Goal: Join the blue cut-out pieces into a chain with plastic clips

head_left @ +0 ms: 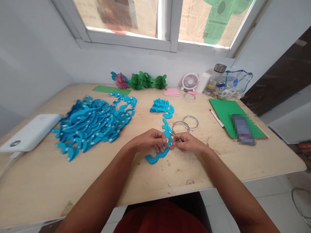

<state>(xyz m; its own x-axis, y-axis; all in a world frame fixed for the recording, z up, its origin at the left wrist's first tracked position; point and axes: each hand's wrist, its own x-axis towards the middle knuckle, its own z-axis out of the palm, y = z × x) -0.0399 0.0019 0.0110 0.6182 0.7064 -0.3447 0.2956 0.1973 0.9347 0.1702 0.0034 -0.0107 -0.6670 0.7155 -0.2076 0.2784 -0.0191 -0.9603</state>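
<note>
Both hands are close together over a blue scalloped paper piece (pixel 155 159) at the front middle of the table. My left hand (pixel 152 140) is closed, thumb and fingertips pinched at the left side of the blue paper. What lies between those fingertips is too small to tell, though something whitish shows there. My right hand (pixel 188 143) grips a thin pointed metal tool (pixel 175 137), its tip aimed left toward the paper. More wavy blue paper (pixel 165 124) extends just beyond the fingers. A small blue folded paper stack (pixel 160 106) lies farther back.
A large heap of blue paper pieces with white tabs (pixel 94 121) lies left, beside a white power bank (pixel 32 131). Tape rolls (pixel 190 123) sit behind my right hand. Green sheets (pixel 223 116), a blurred phone (pixel 243 129) and a pen (pixel 216 118) lie right; a small fan (pixel 190 82) stands behind.
</note>
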